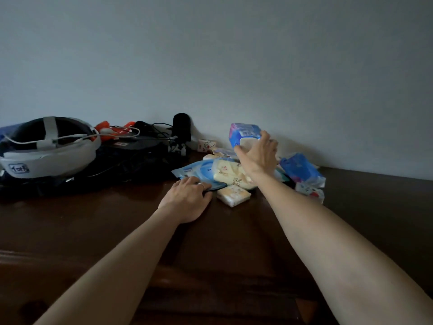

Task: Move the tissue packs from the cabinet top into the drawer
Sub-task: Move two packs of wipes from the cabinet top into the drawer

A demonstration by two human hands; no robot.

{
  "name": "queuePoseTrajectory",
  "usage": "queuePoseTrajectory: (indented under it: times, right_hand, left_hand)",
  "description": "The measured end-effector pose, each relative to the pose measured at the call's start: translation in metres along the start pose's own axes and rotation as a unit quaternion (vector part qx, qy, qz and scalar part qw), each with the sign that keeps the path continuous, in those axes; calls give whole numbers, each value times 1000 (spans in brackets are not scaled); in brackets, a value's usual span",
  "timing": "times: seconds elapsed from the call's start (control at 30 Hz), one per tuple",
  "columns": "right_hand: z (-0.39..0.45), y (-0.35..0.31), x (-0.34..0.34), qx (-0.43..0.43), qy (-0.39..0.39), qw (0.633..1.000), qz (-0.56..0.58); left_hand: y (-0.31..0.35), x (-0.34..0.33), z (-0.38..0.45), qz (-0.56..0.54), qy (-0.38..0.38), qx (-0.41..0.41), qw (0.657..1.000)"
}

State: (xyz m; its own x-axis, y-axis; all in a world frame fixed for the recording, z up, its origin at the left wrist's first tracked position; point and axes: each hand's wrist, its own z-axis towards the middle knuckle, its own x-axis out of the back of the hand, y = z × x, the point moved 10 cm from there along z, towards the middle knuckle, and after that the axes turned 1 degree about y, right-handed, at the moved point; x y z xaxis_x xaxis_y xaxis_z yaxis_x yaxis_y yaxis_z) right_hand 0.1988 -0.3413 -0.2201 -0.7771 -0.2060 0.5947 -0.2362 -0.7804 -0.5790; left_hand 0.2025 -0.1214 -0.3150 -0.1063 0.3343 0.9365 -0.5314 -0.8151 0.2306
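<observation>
A pile of tissue packs lies on the dark wooden cabinet top near the wall. My right hand grips a blue tissue pack and holds it lifted above the pile. My left hand lies on the cabinet top with its fingers curled round the near edge of a flat blue pack. A pale yellow pack lies on the flat blue one. A small peach pack sits in front. Another blue pack and a small white pack lie to the right. No drawer is in view.
At the left stand a white and grey headset on a dark bag, with cables, an orange item and a black microphone by the wall. A small patterned pack leans at the wall.
</observation>
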Motion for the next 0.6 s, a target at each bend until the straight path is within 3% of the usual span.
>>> queuePoseTrajectory:
  times: [0.17, 0.33, 0.43, 0.6]
  right_hand:
    - [-75, -14, 93, 70, 37, 991, 108]
    - [-165, -2, 139, 114, -2, 985, 127]
    - [-205, 9, 153, 97, -10, 987, 124]
    - [-269, 33, 183, 57, 21, 978, 199]
  left_hand:
    - [11, 19, -23, 31, 6, -7, 999]
    - [14, 33, -82, 114, -6, -14, 993]
    - [28, 56, -133, 150, 35, -41, 987]
    - [49, 67, -229, 108, 46, -96, 988]
